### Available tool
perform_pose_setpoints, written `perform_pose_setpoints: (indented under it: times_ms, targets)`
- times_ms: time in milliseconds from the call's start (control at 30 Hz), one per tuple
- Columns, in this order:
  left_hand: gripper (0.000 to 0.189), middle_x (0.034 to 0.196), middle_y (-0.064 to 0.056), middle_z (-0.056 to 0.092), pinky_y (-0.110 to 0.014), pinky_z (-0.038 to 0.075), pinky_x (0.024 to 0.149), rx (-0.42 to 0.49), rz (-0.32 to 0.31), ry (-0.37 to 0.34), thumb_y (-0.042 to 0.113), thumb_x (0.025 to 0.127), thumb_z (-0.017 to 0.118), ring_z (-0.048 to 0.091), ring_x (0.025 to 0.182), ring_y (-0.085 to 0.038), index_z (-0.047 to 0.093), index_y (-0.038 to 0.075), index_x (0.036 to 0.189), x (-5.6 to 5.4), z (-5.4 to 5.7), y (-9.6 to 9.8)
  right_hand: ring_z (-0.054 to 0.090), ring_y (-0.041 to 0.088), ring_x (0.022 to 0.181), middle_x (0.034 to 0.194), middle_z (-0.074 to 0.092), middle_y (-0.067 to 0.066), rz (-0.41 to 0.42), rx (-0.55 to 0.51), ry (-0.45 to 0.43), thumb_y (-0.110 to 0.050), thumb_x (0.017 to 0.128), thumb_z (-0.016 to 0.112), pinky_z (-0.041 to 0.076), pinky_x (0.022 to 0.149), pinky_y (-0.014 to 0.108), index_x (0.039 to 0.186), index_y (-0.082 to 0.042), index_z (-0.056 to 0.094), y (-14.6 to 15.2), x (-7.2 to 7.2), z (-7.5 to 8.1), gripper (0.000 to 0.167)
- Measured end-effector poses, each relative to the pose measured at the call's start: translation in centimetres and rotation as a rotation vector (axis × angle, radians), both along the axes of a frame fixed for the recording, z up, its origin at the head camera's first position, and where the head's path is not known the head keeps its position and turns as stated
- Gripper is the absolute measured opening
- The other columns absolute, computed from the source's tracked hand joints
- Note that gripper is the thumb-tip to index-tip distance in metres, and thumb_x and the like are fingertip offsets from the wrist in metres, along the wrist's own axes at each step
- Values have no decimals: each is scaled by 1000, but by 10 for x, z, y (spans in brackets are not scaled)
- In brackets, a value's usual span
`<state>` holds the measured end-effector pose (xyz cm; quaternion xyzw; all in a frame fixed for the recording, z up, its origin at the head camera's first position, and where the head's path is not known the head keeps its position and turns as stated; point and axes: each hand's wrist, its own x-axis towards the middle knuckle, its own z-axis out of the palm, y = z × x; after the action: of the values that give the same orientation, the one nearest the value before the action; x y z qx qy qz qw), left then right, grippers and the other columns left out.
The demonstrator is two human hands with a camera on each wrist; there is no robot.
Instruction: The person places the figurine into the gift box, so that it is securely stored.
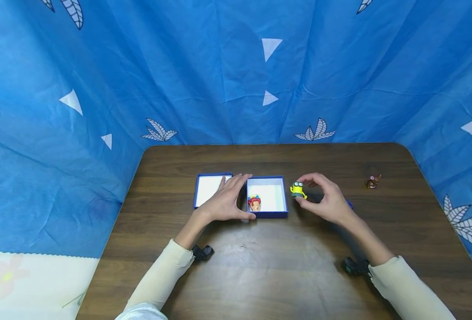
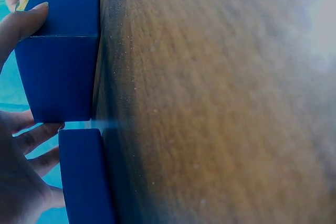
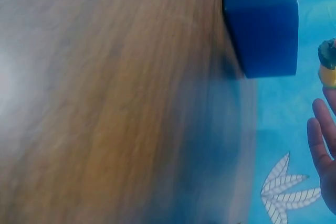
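My right hand (image 1: 328, 203) pinches a yellow minion figure (image 1: 297, 190) between thumb and fingertips, held up just right of an open blue box (image 1: 272, 214). In the right wrist view only the minion's green-and-yellow lower part (image 3: 327, 74) shows at the edge. The box has a white inside, and a small red and tan figure (image 1: 254, 203) lies in its front left corner. My left hand (image 1: 225, 202) holds the box at its left side, thumb (image 2: 31, 22) on the front face and fingers stretched toward the back.
Left of the box lies its shallow blue lid (image 1: 209, 191), white inside up, partly covered by my left hand. A small brown figure (image 1: 372, 181) stands far right on the wooden table (image 1: 260, 266). Something blue (image 1: 349, 204) peeks out behind my right hand. A blue curtain (image 1: 219, 66) hangs behind.
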<state>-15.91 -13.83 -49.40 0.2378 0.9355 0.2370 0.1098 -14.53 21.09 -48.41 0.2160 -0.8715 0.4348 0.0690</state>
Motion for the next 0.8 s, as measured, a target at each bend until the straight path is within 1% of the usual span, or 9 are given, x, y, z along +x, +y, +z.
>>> perform_pose_setpoints:
  times_ms: [133,233,333,500,567,633,733,800]
  targets:
    - [126,179,-7,29,-65,3,138,2,-1,-3,72,76,87,20,170,-30,18,28,172,0,-1,0,64,25,115,127,72,-1,29,51,-25,-21,88,90,56,98,47,129,-21,69,-8,-3,4,47]
    - [126,179,-6,28,-64,3,138,3,-4,-14,72,76,87,19,170,-29,18,28,172,0,0,1,64,27,118,130,71,1,59,80,-54,-22,89,89,56,99,55,129,-21,68,-12,-4,7,46]
    - [126,179,-6,29,-64,3,138,1,-7,-15,72,76,87,19,170,-29,18,28,172,0,0,2,64,28,120,131,70,3,85,99,-81,-21,88,88,57,101,57,129,-19,66,-16,-5,11,46]
    - [127,178,-6,30,-64,4,138,-2,0,-9,72,75,87,20,170,-29,19,29,172,0,-1,1,63,28,120,132,70,3,118,127,-122,-20,87,88,56,103,58,128,-19,64,-23,-11,15,47]
    - [127,178,-6,30,-64,4,138,-3,4,-9,72,74,87,20,170,-29,19,29,172,0,-1,1,62,29,122,132,70,3,122,141,-132,-22,86,88,54,106,59,127,-20,64,-27,-13,16,48]
    - [127,178,-6,30,-65,4,138,-1,7,-11,73,74,87,20,170,-29,19,30,172,-1,-1,0,59,30,125,131,70,2,128,150,-123,-24,85,89,49,110,62,126,-21,65,-32,-16,16,48]
    - [127,178,-6,30,-66,5,137,-2,11,-14,74,74,87,21,170,-30,19,30,172,-1,-2,0,54,31,131,133,69,3,146,152,-68,-27,83,89,37,115,66,123,-22,69,-38,-20,15,46]
    - [126,178,-6,30,-66,5,137,-1,14,-14,74,74,86,21,170,-30,19,30,172,-1,-3,1,49,31,133,135,66,3,157,155,-31,-29,82,89,31,115,67,121,-22,72,-41,-21,14,43]
